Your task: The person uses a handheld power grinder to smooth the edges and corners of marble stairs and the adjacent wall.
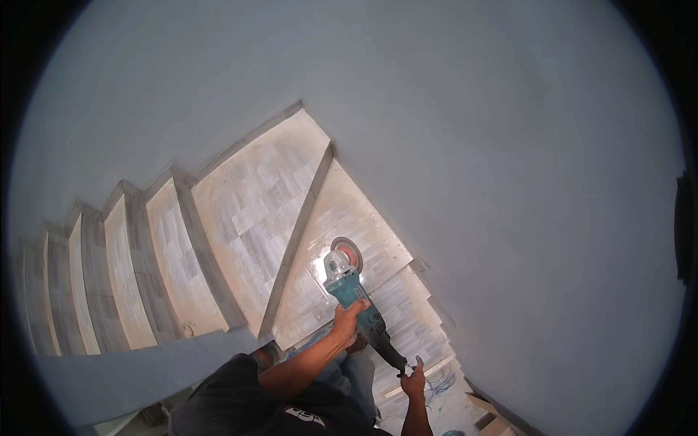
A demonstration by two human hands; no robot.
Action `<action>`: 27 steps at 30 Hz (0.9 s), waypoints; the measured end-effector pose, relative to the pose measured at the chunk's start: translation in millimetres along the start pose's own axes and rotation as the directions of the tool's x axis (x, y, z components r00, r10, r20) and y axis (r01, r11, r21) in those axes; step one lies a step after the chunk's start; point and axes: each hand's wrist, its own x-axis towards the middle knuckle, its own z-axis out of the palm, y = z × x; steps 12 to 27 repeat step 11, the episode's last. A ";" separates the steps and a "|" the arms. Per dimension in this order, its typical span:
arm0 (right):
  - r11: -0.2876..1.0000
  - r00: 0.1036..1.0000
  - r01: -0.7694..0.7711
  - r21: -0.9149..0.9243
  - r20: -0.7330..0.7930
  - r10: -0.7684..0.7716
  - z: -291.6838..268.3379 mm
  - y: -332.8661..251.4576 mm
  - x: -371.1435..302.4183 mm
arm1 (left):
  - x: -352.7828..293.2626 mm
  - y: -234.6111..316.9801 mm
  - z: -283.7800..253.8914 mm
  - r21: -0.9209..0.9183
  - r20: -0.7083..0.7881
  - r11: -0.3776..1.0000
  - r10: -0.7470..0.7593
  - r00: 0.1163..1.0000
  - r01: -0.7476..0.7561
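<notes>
A large angle grinder [350, 289] with a teal body, silver head and long black rear handle lies slantwise across the middle of the view. Its round disc [347, 254], reddish at the centre with a grey rim, is over the dusty tiled winder step [323, 232]. Wrapped round the teal body is my left hand [347, 323]. My right hand [413, 379] is at the tail end of the black handle, with one finger stretched up and another apart from it, close to the handle's tip. No motion of the disc can be made out.
Dusty tiled stairs run down the left side with dark risers [195, 251]. More steps [414, 320] continue at lower right beside a plain grey wall [523, 182]. Blue cord [440, 385] lies tangled near my right hand. A cardboard box [496, 423] stands at the bottom right.
</notes>
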 end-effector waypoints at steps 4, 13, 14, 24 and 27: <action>0.927 0.980 0.197 0.320 -0.031 -0.198 18.1 35.7 2.7 | -13.1 -20.1 46.3 -0.005 0.016 0.999 -0.047 0.999 0.047; 0.985 0.988 -0.129 0.113 -0.074 0.138 -65.7 123.6 26.4 | -29.2 -105.2 216.7 0.149 0.082 0.984 -0.115 0.990 0.102; 0.985 0.988 -0.129 0.113 -0.074 0.138 -65.7 123.6 26.4 | -29.2 -105.2 216.7 0.149 0.082 0.984 -0.115 0.990 0.102; 0.985 0.988 -0.129 0.113 -0.074 0.138 -65.7 123.6 26.4 | -29.2 -105.2 216.7 0.149 0.082 0.984 -0.115 0.990 0.102; 0.985 0.988 -0.129 0.113 -0.074 0.138 -65.7 123.6 26.4 | -29.2 -105.2 216.7 0.149 0.082 0.984 -0.115 0.990 0.102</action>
